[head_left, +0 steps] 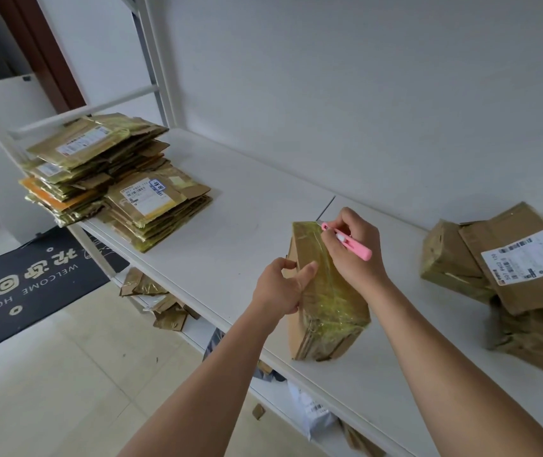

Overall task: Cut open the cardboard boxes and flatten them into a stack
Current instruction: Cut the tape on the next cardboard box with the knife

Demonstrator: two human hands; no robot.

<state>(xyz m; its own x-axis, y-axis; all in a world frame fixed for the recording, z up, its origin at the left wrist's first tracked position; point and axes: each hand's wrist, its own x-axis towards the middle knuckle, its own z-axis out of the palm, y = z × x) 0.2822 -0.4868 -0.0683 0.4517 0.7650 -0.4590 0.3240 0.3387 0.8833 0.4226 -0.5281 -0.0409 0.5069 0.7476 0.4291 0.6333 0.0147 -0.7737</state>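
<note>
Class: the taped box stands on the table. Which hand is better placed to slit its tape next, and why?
Right. The right hand already grips the pink cutter, its tip at the box top; the left hand steadies the side.

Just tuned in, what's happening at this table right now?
A person is cutting open a taped cardboard box standing on the white table. The left hand grips the box's side while the right hand holds a pink cutter with its tip at the box's top edge. A stack of flattened boxes sits at the table's far left; several uncut boxes wait on the right.
</note>
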